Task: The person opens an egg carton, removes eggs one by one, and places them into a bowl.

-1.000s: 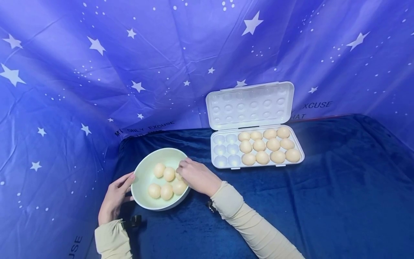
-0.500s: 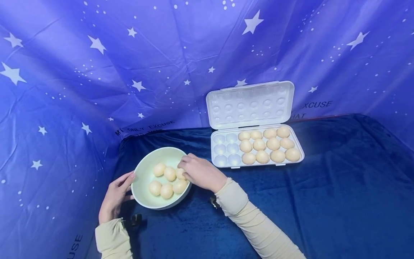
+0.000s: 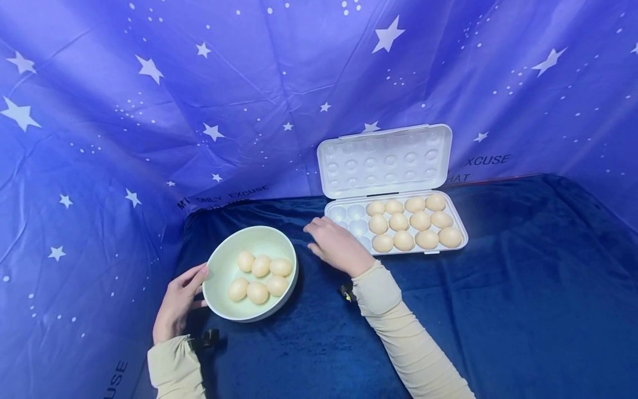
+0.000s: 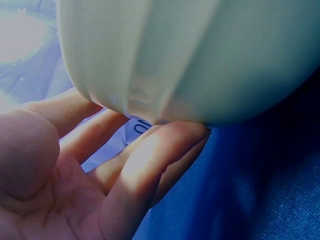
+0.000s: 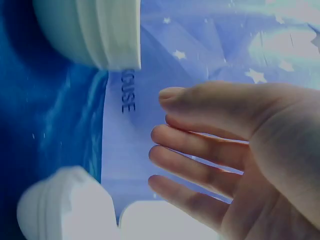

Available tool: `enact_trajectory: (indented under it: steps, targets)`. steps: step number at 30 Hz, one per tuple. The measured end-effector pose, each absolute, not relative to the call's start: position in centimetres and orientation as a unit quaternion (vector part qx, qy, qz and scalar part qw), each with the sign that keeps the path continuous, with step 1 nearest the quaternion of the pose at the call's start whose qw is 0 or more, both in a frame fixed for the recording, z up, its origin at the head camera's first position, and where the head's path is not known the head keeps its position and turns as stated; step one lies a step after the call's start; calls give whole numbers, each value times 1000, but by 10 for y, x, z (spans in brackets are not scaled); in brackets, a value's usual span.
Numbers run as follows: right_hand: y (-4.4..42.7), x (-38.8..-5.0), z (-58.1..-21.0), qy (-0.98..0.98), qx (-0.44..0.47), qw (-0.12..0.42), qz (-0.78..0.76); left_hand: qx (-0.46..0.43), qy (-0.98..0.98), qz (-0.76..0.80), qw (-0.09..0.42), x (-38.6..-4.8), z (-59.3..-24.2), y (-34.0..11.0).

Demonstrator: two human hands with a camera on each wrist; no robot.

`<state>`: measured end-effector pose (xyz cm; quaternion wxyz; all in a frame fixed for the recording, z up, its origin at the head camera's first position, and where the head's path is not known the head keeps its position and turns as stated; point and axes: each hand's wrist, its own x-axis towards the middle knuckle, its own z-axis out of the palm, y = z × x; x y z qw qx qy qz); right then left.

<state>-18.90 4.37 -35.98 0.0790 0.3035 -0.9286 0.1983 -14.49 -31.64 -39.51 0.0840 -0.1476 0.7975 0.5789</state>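
A pale green bowl [image 3: 219, 282] with several light brown eggs [image 3: 257, 292] inside stands tilted at the left of the table. My left hand [image 3: 174, 305] grips its left side, the thumb at the rim and the fingers against the outer wall; the left wrist view shows those fingers [image 4: 160, 150] touching the ribbed underside of the bowl. Between bowl and egg box, my right hand [image 3: 339, 244] hangs with nothing in it, fingers loosely extended. It covers the front left corner of the white egg box [image 3: 463, 244], whose right-hand cups hold several eggs [image 3: 421, 221].
The egg box's lid [image 3: 386, 160] stands raised, leaning back by the starry blue curtain [image 3: 279, 66]. Visible cups [image 3: 356, 211] at the box's left end hold no eggs. Dark blue cloth [image 3: 538, 288] covers the table, with its back edge along the curtain.
My right hand has left the eggs in the bowl and moved right, to the egg box's left end, holding nothing. The left hand and bowl have stayed nearly still.
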Motion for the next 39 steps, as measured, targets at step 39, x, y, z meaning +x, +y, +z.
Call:
enact_trajectory:
  steps: [39]
  targets:
    - [135,-218,-381,-972,61,-25,226,-147,796,580,90,-144,-393,-317]
